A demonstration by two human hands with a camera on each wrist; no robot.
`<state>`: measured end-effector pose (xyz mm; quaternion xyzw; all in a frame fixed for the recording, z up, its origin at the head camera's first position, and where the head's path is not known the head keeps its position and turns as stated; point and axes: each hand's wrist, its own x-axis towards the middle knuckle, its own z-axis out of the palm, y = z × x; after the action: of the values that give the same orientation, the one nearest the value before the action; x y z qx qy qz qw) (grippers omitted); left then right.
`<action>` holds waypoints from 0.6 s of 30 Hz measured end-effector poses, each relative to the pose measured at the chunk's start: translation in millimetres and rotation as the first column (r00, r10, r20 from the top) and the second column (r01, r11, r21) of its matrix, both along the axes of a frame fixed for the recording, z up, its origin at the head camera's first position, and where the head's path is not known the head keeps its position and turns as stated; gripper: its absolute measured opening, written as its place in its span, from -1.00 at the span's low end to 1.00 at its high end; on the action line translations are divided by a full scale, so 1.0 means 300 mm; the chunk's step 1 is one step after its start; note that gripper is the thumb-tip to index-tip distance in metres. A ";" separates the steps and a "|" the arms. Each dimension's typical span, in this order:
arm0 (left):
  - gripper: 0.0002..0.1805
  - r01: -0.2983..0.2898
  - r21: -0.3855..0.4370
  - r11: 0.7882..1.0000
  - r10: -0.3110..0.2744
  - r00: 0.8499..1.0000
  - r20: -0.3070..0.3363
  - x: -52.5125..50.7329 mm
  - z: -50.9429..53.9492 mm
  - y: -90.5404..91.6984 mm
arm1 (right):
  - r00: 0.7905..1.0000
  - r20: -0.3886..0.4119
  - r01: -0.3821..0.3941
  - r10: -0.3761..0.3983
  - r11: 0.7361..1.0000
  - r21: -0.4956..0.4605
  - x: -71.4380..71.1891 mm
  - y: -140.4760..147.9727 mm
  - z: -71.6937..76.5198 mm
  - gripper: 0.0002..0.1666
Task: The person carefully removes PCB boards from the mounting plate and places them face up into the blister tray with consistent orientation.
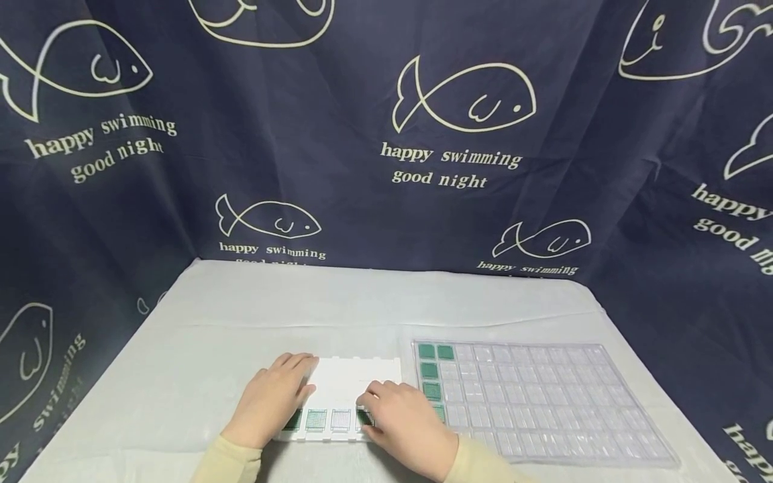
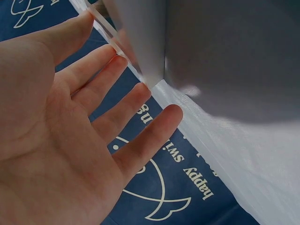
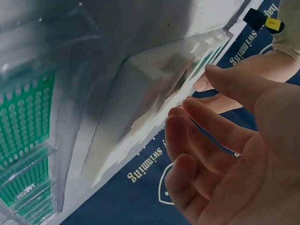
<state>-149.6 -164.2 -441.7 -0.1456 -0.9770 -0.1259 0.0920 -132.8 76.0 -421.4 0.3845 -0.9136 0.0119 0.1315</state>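
A white rectangular fixture lies on the table, with a row of square places along its near side. Green perforated circuit boards sit in that row; one square looks paler. My left hand rests along the fixture's left edge, and the left wrist view shows its fingers extended beside the white edge. Over the right end of the row is my right hand, its fingertips at the rightmost green board. In the right wrist view its fingers bend loosely, with thumb and index apart; contact there is partly hidden.
To the right lies a clear plastic compartment tray, with several green boards in its leftmost compartments. A white cloth covers the table. Dark blue fish-print curtains stand behind and at both sides.
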 end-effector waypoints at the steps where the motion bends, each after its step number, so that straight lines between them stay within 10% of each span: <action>1: -0.50 -0.001 -0.001 1.000 0.001 1.000 -0.002 0.001 -0.001 0.000 | 1.000 0.000 0.000 0.000 1.000 0.001 0.001 -0.001 -0.002 -0.66; 18: -0.50 -0.004 -0.008 1.000 0.004 1.000 -0.011 0.001 -0.003 0.000 | 1.000 0.014 0.020 -0.020 1.000 0.005 0.006 -0.007 -0.019 -0.69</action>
<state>-149.2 -164.1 -442.6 -0.1447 -0.9772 -0.1210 0.0972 -131.0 73.8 -427.1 0.3757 -0.9183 0.0113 0.1242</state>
